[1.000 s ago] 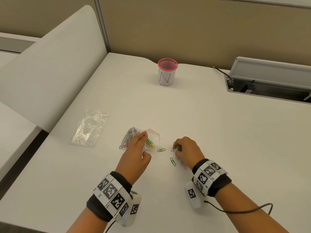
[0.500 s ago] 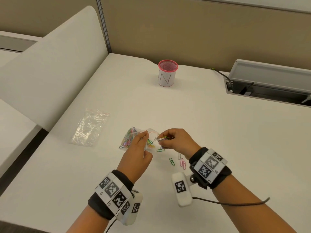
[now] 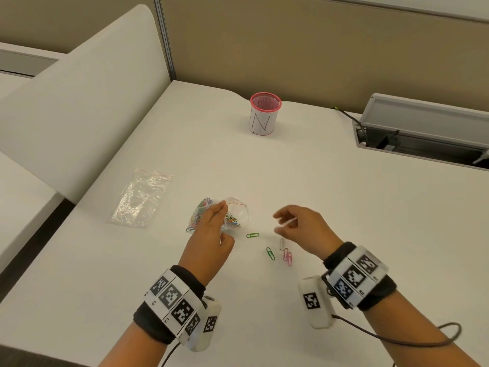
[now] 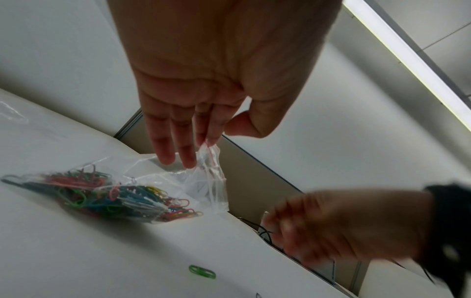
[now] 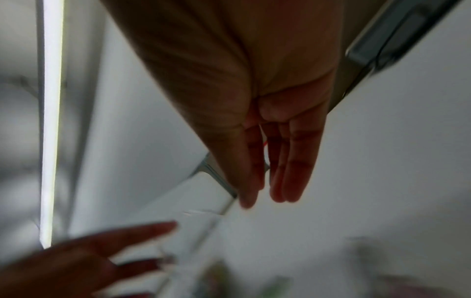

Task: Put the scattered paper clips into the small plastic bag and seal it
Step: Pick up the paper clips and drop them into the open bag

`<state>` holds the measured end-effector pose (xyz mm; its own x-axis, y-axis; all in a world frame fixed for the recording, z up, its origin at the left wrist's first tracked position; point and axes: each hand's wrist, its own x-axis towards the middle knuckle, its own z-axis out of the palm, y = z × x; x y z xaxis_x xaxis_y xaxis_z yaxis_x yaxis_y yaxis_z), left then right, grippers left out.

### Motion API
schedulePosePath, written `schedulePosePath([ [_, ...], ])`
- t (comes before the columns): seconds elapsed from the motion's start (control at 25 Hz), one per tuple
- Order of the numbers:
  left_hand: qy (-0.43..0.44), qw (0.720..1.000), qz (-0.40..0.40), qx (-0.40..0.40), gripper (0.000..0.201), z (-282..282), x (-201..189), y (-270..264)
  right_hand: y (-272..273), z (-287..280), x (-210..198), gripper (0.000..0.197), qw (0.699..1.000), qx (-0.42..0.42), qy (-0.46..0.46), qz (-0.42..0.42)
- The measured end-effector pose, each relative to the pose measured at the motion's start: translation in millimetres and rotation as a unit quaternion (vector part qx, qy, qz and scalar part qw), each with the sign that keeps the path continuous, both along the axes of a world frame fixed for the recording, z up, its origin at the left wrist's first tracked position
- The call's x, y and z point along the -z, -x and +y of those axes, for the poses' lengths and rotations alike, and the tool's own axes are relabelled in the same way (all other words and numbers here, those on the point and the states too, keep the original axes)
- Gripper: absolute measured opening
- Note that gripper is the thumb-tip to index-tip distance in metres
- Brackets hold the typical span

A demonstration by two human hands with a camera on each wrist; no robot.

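A small clear bag with a red-lined rim lies on the white table, packed with coloured paper clips. My left hand pinches the bag's rim between thumb and forefinger and lifts its mouth open. To the right, my right hand hovers above the table, blurred, its fingers straight and holding nothing. Loose clips lie between the hands: two green, a white one and pink ones. One green clip shows in the left wrist view.
A second, empty clear bag lies to the left. A pink-rimmed mesh cup marked N stands at the back. An open cable tray is sunk in the table at the far right. A white partition borders the left edge.
My right hand picked clips off the table, brought them to the bag's mouth, then drew back to the right with fingers spread. The left hand kept its pinch on the rim.
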<state>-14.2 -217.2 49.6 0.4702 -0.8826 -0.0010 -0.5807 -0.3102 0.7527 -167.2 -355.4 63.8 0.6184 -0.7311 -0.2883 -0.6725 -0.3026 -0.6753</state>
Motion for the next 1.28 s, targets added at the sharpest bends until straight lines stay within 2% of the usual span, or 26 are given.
schedulePosePath([
  [0.08,0.002,1.000,0.001,0.005,0.053,0,1,2,29,-1,16,0.041,0.993,-0.005,0.004,0.122],
  [0.16,0.000,1.000,0.002,0.009,0.053,0,3,3,45,4,30,0.056,0.979,-0.002,-0.020,0.201],
  [0.24,-0.003,1.000,0.004,0.011,0.053,0,3,2,44,12,39,0.068,0.978,0.007,-0.042,0.207],
  [0.36,-0.003,1.000,0.003,0.002,0.053,0,0,0,20,17,47,0.076,0.984,0.034,-0.035,0.169],
  [0.52,0.003,1.000,-0.005,-0.001,0.053,3,0,-5,-13,9,52,0.065,0.989,0.047,-0.028,0.134],
  [0.76,0.003,1.000,0.001,-0.014,0.053,7,1,-6,-28,-5,49,0.043,0.997,-0.024,-0.014,0.067],
  [1.0,0.000,1.000,0.002,-0.015,0.052,8,3,-8,-29,0,47,0.045,0.971,-0.178,0.077,0.137],
  [1.12,0.003,1.000,-0.001,-0.011,0.053,8,2,-9,-32,-2,44,0.032,0.962,-0.200,0.110,0.149],
  [1.28,0.007,1.000,-0.001,-0.013,0.053,7,2,-8,-34,-4,43,0.020,0.963,-0.186,0.104,0.163],
])
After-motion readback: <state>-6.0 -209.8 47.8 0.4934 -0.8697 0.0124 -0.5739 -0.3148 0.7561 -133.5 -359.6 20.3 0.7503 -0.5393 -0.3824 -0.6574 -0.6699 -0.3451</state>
